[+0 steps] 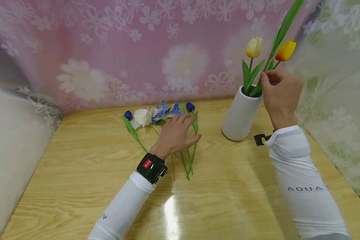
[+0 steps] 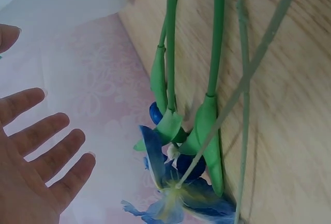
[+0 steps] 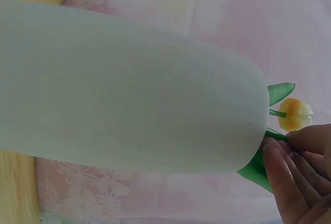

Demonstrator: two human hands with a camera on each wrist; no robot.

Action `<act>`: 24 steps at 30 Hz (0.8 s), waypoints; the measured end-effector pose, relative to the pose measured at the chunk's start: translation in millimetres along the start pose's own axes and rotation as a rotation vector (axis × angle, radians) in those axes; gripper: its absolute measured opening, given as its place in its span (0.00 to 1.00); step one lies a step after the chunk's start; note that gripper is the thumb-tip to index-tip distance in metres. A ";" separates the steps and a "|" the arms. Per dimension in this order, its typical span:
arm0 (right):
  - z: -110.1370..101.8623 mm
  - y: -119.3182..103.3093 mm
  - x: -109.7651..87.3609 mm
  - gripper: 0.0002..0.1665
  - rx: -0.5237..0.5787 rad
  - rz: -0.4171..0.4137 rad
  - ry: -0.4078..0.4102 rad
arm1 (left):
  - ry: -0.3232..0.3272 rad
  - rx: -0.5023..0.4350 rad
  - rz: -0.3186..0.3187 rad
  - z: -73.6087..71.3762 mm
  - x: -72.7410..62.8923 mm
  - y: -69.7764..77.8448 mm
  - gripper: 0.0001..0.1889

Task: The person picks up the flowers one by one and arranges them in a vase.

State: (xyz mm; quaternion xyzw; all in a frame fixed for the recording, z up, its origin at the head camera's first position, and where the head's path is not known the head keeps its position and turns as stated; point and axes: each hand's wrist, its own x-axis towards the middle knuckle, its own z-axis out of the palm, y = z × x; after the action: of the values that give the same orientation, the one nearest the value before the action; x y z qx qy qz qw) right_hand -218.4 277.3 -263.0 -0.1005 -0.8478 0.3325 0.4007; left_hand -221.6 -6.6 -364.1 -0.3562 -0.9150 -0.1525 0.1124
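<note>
My right hand is at the mouth of the white vase. Thumb and fingers pinch the green stem and leaf of a yellow-and-red tulip, whose long leaf reaches up past the bloom. A cream-and-yellow tulip stands in the same vase. My left hand hovers with fingers spread over several loose flowers and holds nothing. Among them are blue irises, a white flower and dark blue tulip buds. Their green stems lie across the table.
The wooden table backs onto a pink flowered curtain. At the right hangs a pale green-and-white flowered curtain. The vase stands near the table's back right, and a light reflection shows on the front of the tabletop.
</note>
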 end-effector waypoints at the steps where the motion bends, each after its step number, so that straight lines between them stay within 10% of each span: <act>1: 0.3 0.5 -0.5 0.21 -0.003 0.000 -0.007 | 0.000 -0.003 -0.001 0.5 -0.7 -0.3 0.32; 24: -0.1 6.2 -15.9 0.21 0.117 -0.093 -0.015 | 0.047 -0.047 -0.001 4.8 -12.5 -4.5 0.30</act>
State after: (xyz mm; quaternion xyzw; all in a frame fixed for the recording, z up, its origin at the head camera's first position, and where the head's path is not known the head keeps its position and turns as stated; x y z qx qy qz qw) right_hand -208.4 275.1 -276.7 -0.0350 -0.8337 0.3632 0.4146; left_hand -216.2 -15.7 -373.4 -0.3543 -0.9086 -0.1822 0.1256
